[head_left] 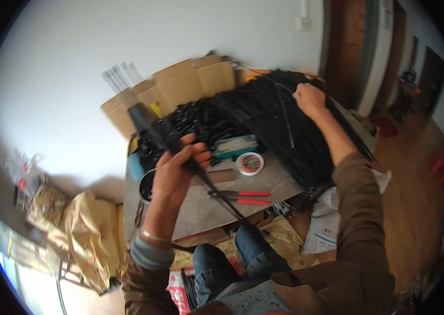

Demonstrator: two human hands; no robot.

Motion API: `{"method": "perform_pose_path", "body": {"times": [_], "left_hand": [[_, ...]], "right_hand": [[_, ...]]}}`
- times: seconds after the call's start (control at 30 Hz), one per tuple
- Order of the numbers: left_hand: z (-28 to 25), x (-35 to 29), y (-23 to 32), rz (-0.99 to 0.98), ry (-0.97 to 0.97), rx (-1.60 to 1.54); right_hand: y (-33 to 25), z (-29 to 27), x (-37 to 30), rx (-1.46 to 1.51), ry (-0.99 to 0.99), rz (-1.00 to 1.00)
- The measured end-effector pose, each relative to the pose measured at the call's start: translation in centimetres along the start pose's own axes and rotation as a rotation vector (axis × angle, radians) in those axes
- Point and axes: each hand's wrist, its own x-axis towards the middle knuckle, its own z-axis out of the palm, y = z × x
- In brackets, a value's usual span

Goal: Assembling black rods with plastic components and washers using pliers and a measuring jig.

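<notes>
One pin-filled teal box (236, 153) and one metal-filled tub (239, 166) lie between left hand (176, 170), gripping long black piece (160, 135), and clenched right hand (310, 98).

The black strips (271, 113) look matt, the plier grips (256, 193) smooth plastic, the cardboard (182, 86) dull paper.

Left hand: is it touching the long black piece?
Touching: the head view shows the left hand gripping the long black piece, which sticks out above and below the hand.

Grey table (190, 218): small black parts (193, 119), black strips (270, 123), teal box (227, 155), white tub (240, 170), red-handled pliers (254, 201).
</notes>
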Motion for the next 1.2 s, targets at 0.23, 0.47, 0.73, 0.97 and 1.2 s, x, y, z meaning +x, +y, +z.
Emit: {"method": "perform_pose_path", "body": {"times": [0.23, 0.47, 0.73, 0.97, 1.2], "left_hand": [[0.3, -1.2, 0.0, 0.036, 0.062, -0.042], [-2.2, -1.8, 0.1, 0.156, 0.207, -0.056], [-5.9, -4.1, 2.0, 0.045, 0.181, -0.048], [-7.0, -4.9, 2.6, -0.056, 0.063, 0.052], [-4.8, -7.7, 2.7, -0.261, -0.24, 0.034]], "right_hand": [[-18.5, -7.6, -6.3, 1.026, -0.249, -0.247], [-26.2, -9.1, -15.0, 1.235, -0.172, -0.484], [-18.4, 3.6, -24.3, 0.433, -0.271, -0.52], [-16.0, 3.7, -24.9, 0.211, -0.298, -0.476], [-24.4, -4.7, -17.8, 1.062, -0.135, -0.589]]}}
